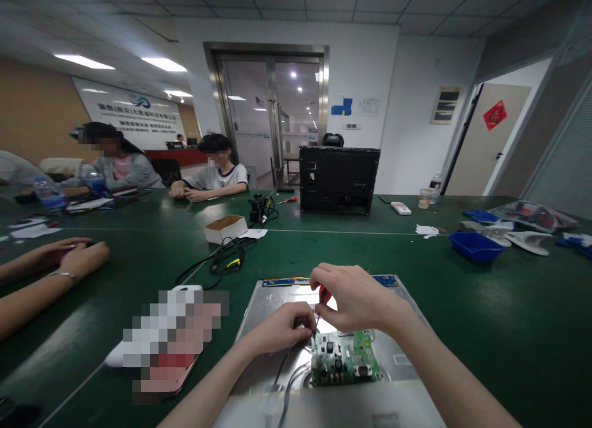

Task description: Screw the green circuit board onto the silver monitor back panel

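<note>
A green circuit board [345, 357] lies on the silvery metal back of a flat panel [259, 308] in front of me. My right hand [354, 295] is closed around the red and black handle of a screwdriver [325, 294]. Its thin shaft points down at the board's upper left corner. Beside that corner my left hand [287, 326] has its fingers curled together near the screwdriver's tip; whatever they pinch is hidden. Grey cables [287, 394] run from near the board's left side toward me. Along the panel's far edge is a narrow blue circuit strip [287, 282].
Phones [180, 348] lie left of the panel, with another person's hands [76, 258] beyond. Black cables [226, 258] and an open white box [226, 229] sit ahead. A black monitor casing [340, 180] stands farther back. To the right is a blue tray [476, 245]. Two people sit across the table.
</note>
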`<state>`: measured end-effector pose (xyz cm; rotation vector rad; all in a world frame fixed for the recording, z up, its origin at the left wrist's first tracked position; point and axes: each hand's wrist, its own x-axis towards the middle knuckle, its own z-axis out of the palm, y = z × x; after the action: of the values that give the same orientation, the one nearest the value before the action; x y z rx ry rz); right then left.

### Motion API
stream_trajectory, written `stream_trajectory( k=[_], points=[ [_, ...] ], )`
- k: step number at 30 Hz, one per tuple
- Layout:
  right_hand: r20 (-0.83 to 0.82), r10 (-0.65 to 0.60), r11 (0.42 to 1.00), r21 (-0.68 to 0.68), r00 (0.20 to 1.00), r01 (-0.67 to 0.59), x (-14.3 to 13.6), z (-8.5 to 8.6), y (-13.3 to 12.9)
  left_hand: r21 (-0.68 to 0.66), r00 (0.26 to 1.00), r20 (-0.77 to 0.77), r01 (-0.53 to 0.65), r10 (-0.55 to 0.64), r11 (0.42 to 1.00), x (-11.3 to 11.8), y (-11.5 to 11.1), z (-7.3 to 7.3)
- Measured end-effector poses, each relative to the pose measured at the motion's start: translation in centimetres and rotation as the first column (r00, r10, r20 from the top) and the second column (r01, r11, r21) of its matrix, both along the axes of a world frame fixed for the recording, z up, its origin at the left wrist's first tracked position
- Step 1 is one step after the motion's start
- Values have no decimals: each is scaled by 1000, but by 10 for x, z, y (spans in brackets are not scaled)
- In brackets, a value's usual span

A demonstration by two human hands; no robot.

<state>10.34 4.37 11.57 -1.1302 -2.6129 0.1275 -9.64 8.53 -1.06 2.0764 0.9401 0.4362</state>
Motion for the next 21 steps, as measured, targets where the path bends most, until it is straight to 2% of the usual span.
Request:
stream_trajectory(
  k=[3, 11, 18, 21],
  points=[
    [-35, 26, 998, -49, 999, -27, 0, -1, 1, 11, 1000, 22, 14, -14, 1000, 0, 1, -2],
    [10, -136, 991, 10, 991, 136, -4, -8, 8, 5, 999, -32, -31, 31, 1000, 2, -6, 6],
    [-39, 16, 996, -85, 999, -19, 4, -2, 2, 17, 999, 11, -32, 32, 999, 2, -3, 1],
    [-18, 1, 998, -65, 1000, -2, 3, -2, 2, 9, 999, 1, -33, 33, 999, 2, -4, 4]
  ],
)
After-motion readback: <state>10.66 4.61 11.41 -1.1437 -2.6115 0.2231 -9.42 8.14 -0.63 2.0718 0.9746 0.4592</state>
